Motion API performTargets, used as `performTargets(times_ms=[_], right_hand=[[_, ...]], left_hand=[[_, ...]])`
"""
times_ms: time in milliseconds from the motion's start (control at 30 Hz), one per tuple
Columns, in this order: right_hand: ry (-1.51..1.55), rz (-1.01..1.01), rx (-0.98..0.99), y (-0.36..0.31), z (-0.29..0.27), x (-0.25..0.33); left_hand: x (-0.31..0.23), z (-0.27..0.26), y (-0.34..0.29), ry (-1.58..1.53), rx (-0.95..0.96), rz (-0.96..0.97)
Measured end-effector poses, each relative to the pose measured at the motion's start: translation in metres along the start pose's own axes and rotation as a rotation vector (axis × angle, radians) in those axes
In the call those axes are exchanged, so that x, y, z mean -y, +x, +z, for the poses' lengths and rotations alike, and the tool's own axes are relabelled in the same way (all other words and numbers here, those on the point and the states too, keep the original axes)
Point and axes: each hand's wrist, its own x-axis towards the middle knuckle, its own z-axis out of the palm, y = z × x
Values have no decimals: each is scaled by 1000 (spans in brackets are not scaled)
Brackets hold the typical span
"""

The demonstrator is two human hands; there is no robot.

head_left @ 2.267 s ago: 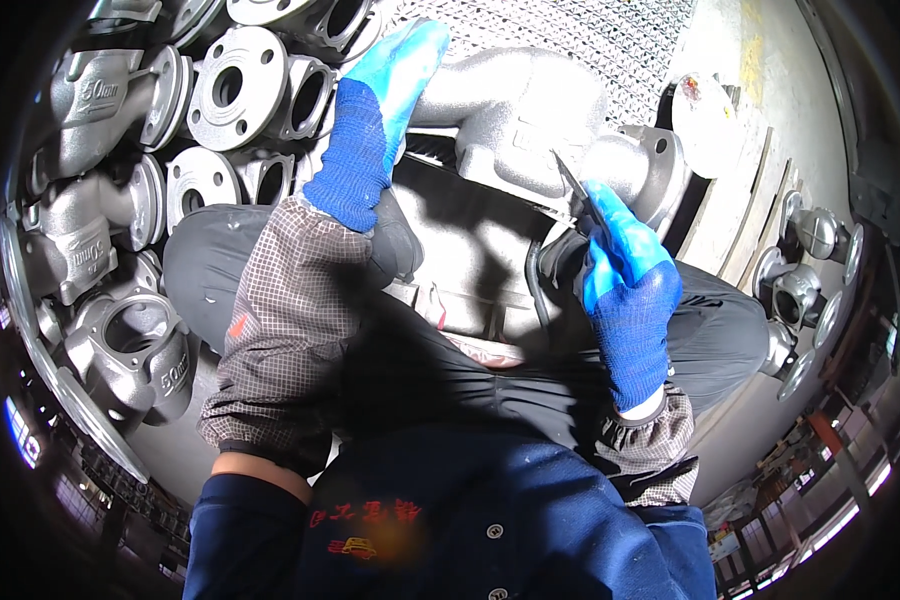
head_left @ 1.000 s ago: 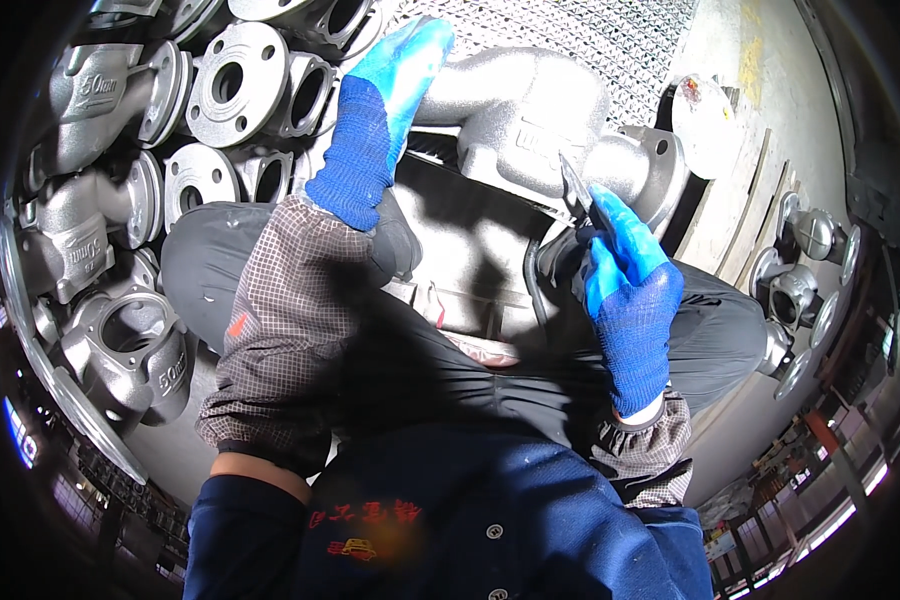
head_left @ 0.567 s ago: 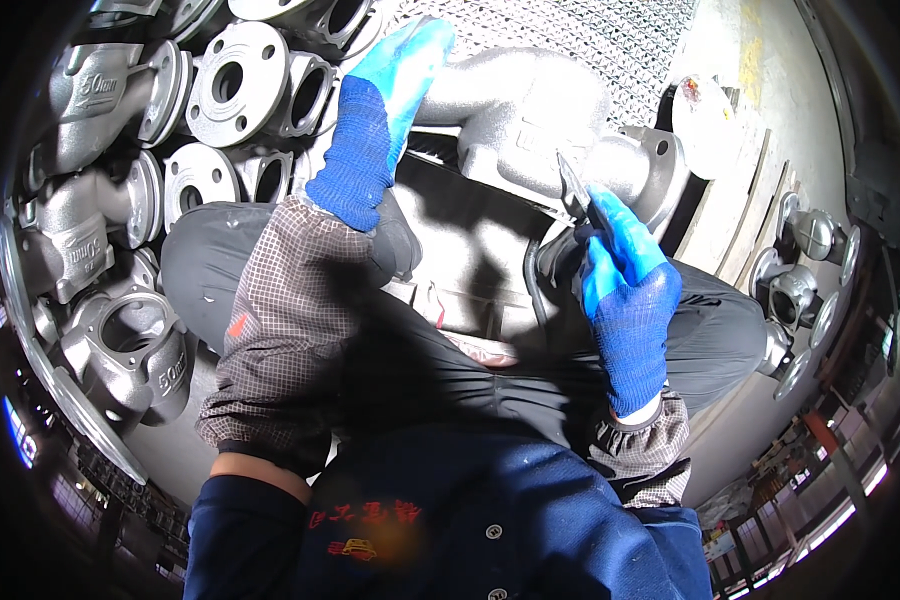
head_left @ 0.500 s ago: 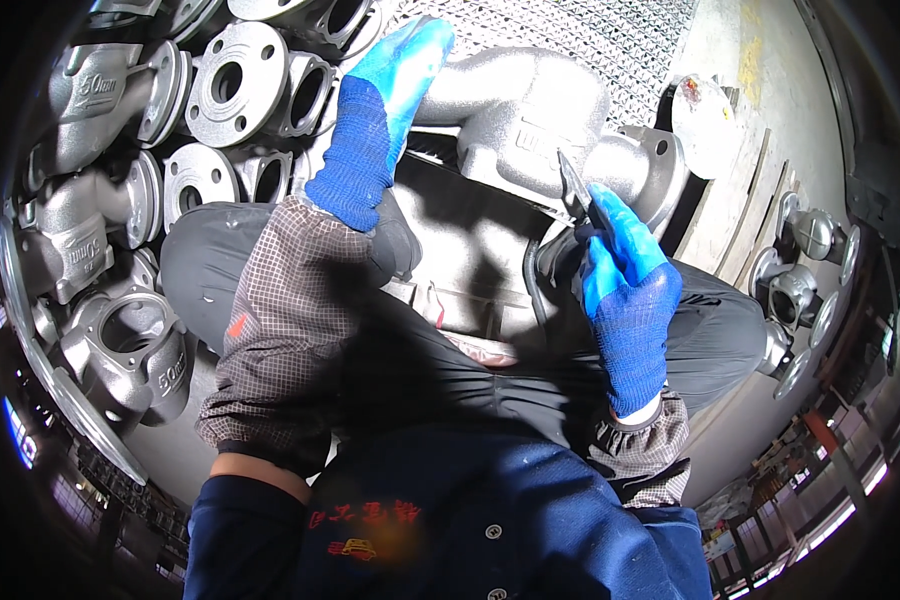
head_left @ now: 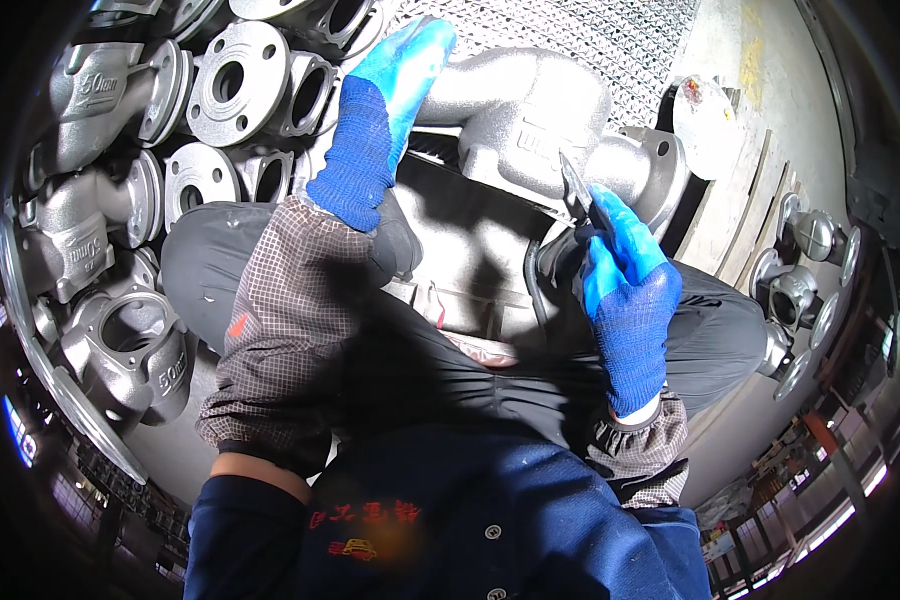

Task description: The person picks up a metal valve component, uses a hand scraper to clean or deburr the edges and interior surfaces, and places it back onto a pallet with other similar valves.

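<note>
A silver-grey cast valve body (head_left: pixel 530 110) lies crosswise in front of me, with a round flange (head_left: pixel 662 175) at its right end. My left hand (head_left: pixel 405 80), in a blue coated glove, grips the left end of the casting and covers its outer edge. In my gloved right hand (head_left: pixel 625 260) is a narrow, pointed metal blade tool (head_left: pixel 573 185), fingers closed around it. Its tip points up and away from me, close by the lower right side of the valve body. Whether the tip touches the metal I cannot tell. The tool's rear end is hidden in the glove.
Several similar flanged castings (head_left: pixel 235 85) are stacked at my left, close to my knee. More castings (head_left: pixel 795 285) stand at the right beyond wooden slats (head_left: pixel 745 220). A ridged metal mesh surface (head_left: pixel 610 50) lies behind the valve body. A dark-edged metal box or stand (head_left: pixel 460 260) sits between my legs.
</note>
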Motion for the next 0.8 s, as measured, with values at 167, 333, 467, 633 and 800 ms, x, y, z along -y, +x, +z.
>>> performTargets(times_ms=[167,333,467,633,800], right_hand=[[68,57,-40,0,-1,0],[71,17,-106,0,-2,1],[-8,9,-28,-1,-2,1],[-80,-18,-3,0,-3,0],[-80,-154,-130,2,0,-6]], left_hand=[[-3,2,0,-15,-4,-93],[2,1,-2,-48,5,-3],[6,-4,1,41,56,85],[-4,0,-2,102,70,5],[2,-1,0,84,63,0]])
